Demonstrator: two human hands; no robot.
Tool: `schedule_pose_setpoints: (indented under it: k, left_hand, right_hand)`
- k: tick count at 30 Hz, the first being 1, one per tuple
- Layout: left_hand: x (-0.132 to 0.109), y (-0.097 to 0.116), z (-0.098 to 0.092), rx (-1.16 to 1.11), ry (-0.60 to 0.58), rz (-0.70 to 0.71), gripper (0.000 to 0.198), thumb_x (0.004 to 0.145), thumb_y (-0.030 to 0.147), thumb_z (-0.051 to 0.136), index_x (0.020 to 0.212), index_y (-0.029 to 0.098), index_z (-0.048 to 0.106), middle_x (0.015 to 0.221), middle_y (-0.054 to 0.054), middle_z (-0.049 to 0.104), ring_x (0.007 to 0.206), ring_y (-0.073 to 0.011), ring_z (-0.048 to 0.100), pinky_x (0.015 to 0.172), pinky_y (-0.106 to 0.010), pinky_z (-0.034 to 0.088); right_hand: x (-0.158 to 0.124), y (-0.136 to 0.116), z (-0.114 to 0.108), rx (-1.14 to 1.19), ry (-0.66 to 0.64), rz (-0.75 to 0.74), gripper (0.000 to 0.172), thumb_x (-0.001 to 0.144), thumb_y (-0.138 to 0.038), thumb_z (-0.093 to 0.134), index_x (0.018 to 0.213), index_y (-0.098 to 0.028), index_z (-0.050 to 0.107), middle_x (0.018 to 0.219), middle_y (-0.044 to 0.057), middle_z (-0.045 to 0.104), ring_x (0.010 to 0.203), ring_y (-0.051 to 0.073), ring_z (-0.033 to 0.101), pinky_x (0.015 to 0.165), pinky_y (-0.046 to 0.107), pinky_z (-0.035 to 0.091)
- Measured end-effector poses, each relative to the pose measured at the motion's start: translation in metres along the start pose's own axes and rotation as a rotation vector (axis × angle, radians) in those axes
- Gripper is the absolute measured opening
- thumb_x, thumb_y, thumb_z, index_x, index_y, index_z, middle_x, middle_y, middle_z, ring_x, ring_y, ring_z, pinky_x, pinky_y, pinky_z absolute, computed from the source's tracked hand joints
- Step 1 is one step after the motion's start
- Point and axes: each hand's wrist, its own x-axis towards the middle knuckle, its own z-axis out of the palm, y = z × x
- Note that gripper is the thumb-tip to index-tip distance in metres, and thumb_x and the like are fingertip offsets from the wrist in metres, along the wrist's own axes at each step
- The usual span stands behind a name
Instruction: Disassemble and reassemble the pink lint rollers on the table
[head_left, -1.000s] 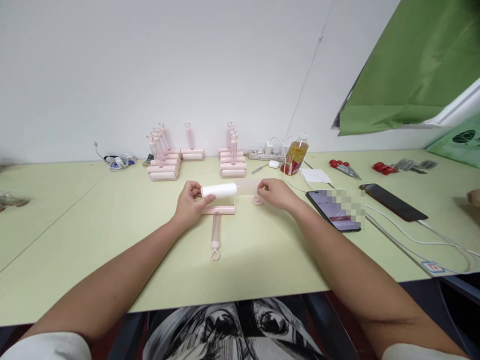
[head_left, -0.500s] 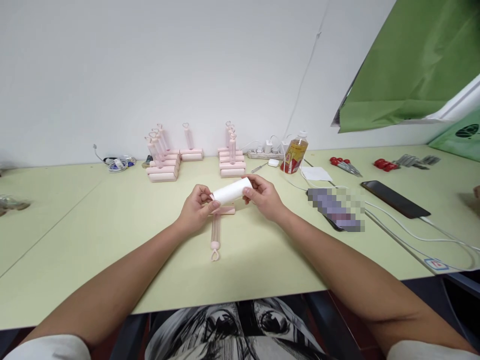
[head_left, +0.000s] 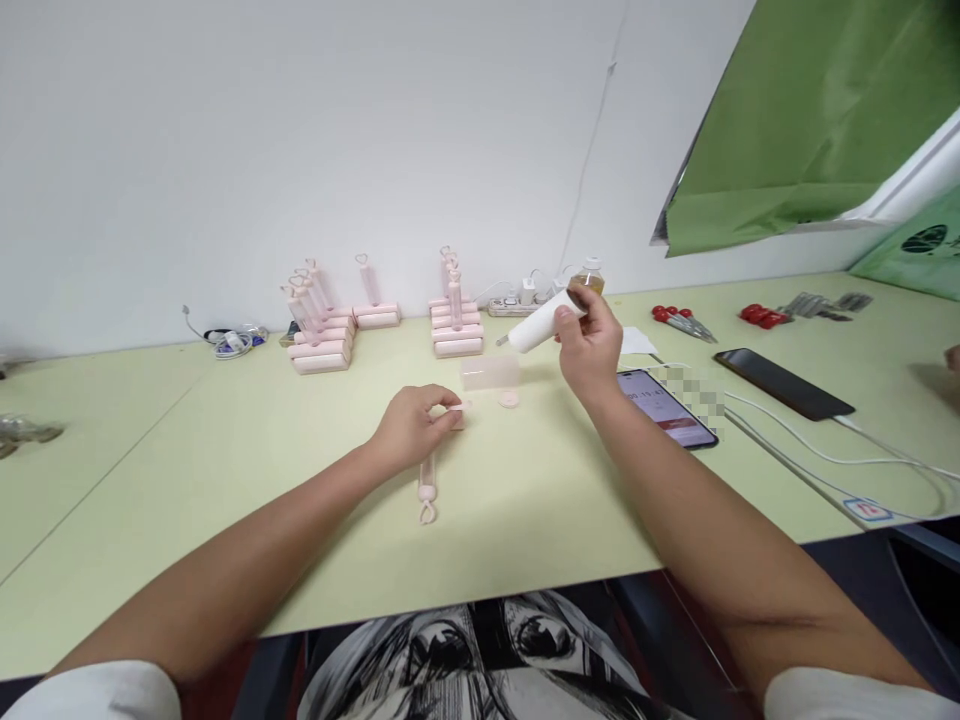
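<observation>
Pale yellow-green tabletop, white wall behind. R hand grips a smooth white cylindrical roll, tilted, held up off tabletop. L hand pinches a thin pale-pink piece; pink T-shaped plastic handle lies partly hidden under it. Clear plastic cover & flat round pink disc sit btwn hands, just R of L hand.

Handle before, left of cover; bottle behind right hand.
</observation>
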Motion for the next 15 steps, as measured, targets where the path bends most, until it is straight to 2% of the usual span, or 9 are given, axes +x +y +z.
schedule_pose_setpoints:
  k: [3,5,9,12,15]
  left_hand:
    - [0.021,0.009,0.015,0.258,-0.093,0.049,0.013,0.079,0.023,0.056,0.079,0.022,0.069,0.081,-0.003,0.071,0.076,-0.0219,0.063,0.08,-0.038,0.042]
    - [0.035,0.011,0.026,0.433,-0.113,0.06,0.015,0.077,0.019,0.053,0.077,0.02,0.068,0.079,-0.006,0.07,0.077,-0.0239,0.061,0.082,-0.041,0.038]
    - [0.051,0.013,0.044,0.607,-0.136,0.045,0.013,0.073,0.013,0.054,0.071,0.016,0.067,0.077,-0.014,0.067,0.084,-0.0303,0.059,0.079,-0.044,0.032]
    - [0.051,0.013,0.052,0.698,-0.192,0.038,0.013,0.071,0.011,0.056,0.072,0.014,0.068,0.079,-0.016,0.067,0.086,-0.0323,0.058,0.078,-0.044,0.03]
    - [0.046,0.014,0.057,0.76,-0.237,0.048,0.015,0.07,0.009,0.055,0.073,0.013,0.069,0.078,-0.017,0.066,0.085,-0.0315,0.057,0.077,-0.044,0.029]
  right_hand:
    - [0.009,0.016,-0.005,-0.155,0.064,-0.031,0.051,0.086,-0.048,0.053,0.125,-0.015,0.056,0.11,0.013,0.06,0.082,0.02,0.059,0.073,0.036,0.051]
    - [0.009,0.024,-0.005,-0.254,0.043,-0.04,0.049,0.084,-0.047,0.056,0.122,-0.016,0.058,0.105,0.011,0.062,0.077,0.02,0.058,0.072,0.036,0.051]
    - [0.005,0.033,0.001,-0.34,-0.113,-0.011,0.047,0.078,-0.044,0.062,0.116,-0.015,0.063,0.101,0.012,0.064,0.082,0.024,0.059,0.078,0.039,0.049]
    - [0.0,0.035,0.007,-0.352,-0.226,0.013,0.045,0.076,-0.039,0.065,0.113,-0.014,0.065,0.105,0.014,0.064,0.088,0.026,0.059,0.084,0.042,0.047]
    - [-0.004,0.036,0.012,-0.356,-0.277,0.026,0.044,0.075,-0.036,0.066,0.113,-0.014,0.066,0.107,0.014,0.064,0.091,0.027,0.06,0.088,0.044,0.046]
